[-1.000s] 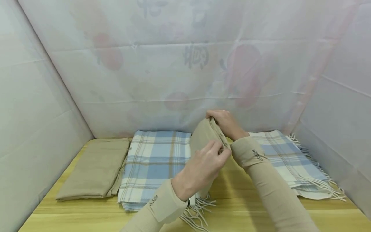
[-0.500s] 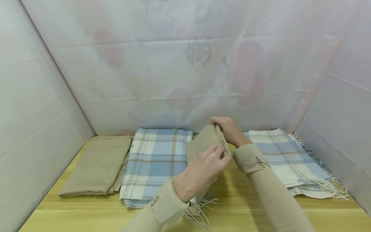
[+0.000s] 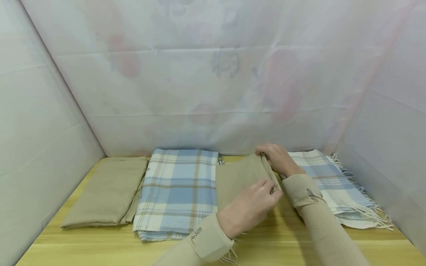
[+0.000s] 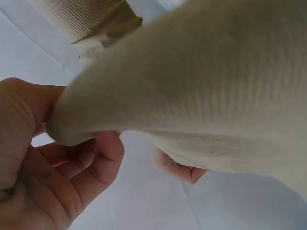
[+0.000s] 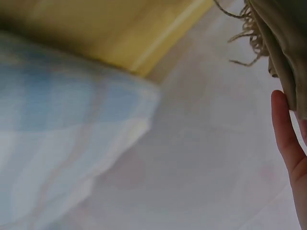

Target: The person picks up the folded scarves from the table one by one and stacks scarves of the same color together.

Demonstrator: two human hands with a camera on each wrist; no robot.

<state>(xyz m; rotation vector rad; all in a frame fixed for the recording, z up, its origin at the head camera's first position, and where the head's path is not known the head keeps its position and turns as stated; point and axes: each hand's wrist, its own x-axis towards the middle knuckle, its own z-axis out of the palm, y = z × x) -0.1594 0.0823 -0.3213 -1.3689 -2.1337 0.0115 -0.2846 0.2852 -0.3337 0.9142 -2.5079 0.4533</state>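
Note:
A folded beige cloth [image 3: 237,175] is held slanted between both hands, just right of a folded blue-and-white plaid scarf. Its layered open edge faces right. My left hand [image 3: 254,203] pinches the near corner of that edge; in the left wrist view the thumb and fingers [image 4: 108,153] close on the fabric. At the far corner my right hand [image 3: 277,159] grips the same edge. The right wrist view shows its fingers [image 5: 284,129] against the hanging layers of the beige cloth [image 5: 283,48]. The cloth's lower near part is hidden behind my left hand and sleeve.
On the yellow wood-grain table [image 3: 100,247], another folded beige cloth [image 3: 104,192] lies far left, beside the plaid scarf [image 3: 181,188]. A second plaid scarf [image 3: 332,184] with white fringe [image 3: 372,212] lies at right. White fabric walls [image 3: 166,92] enclose the back and sides.
Both hands have moved right and lower with the beige cloth, drawing it from a steep, upright fold into a wider, flatter spread. The plaid scarves stay where they were.

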